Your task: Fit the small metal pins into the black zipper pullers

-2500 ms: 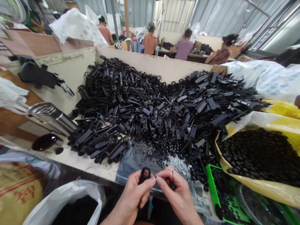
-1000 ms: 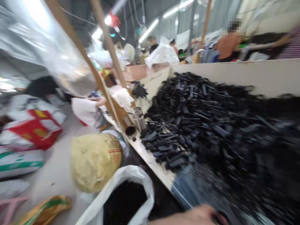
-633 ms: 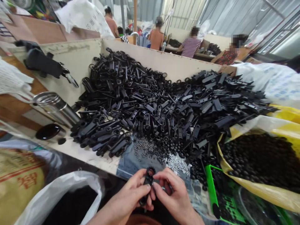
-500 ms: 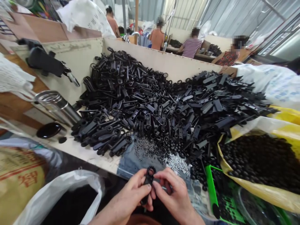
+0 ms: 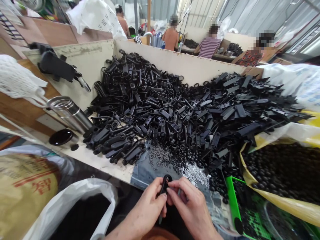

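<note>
Left hand (image 5: 152,200) is curled firmly around a black part (image 5: 164,184), whose ring end pokes up past the thumb at the near side of the blue-grey sheet (image 5: 141,176). Right hand (image 5: 191,200) has bent fingers, with thumb and index tips brought up to the ring; whether they pinch something small cannot be told. Left of the sheet, the tabletop (image 5: 107,163) ends in a slanting front edge; below that, a white sack (image 5: 113,198) stands with a dark gap between it and the left forearm. Right of the sheet, a green tray (image 5: 232,200) bounds the room beside the right hand. Silver pins (image 5: 196,174) lie at the sheet's far right, with a heap of black parts (image 5: 162,110) beyond.
</note>
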Demonstrator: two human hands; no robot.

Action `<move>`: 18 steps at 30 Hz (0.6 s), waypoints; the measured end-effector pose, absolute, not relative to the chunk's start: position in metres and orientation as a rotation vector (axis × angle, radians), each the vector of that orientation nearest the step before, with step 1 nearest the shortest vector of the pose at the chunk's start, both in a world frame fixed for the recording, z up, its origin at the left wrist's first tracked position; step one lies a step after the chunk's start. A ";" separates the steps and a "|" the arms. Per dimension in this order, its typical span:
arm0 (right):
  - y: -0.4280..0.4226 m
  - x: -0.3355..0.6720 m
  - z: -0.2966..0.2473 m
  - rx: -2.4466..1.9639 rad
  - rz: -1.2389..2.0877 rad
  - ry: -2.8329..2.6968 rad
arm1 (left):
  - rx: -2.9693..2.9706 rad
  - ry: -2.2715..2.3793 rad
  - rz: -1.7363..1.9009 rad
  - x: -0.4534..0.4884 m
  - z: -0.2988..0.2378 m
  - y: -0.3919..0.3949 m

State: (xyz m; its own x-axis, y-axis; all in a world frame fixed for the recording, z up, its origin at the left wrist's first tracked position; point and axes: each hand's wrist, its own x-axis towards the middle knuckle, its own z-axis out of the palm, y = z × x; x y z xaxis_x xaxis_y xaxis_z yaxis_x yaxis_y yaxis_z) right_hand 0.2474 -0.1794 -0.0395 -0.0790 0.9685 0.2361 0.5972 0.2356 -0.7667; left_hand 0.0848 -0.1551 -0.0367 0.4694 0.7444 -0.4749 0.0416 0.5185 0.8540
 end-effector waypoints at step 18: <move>-0.194 0.254 -0.041 -1.421 0.453 -2.081 | 1.050 1.046 0.513 0.076 -0.059 -0.147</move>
State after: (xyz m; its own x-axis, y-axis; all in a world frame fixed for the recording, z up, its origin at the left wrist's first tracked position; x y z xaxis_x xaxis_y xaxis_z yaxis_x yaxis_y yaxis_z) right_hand 0.2542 -0.1938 -0.0410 -0.2698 0.9254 0.2662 0.7312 0.3768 -0.5686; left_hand 0.0763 -0.1471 -0.0586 0.4497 0.7726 -0.4482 0.1178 0.4461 0.8872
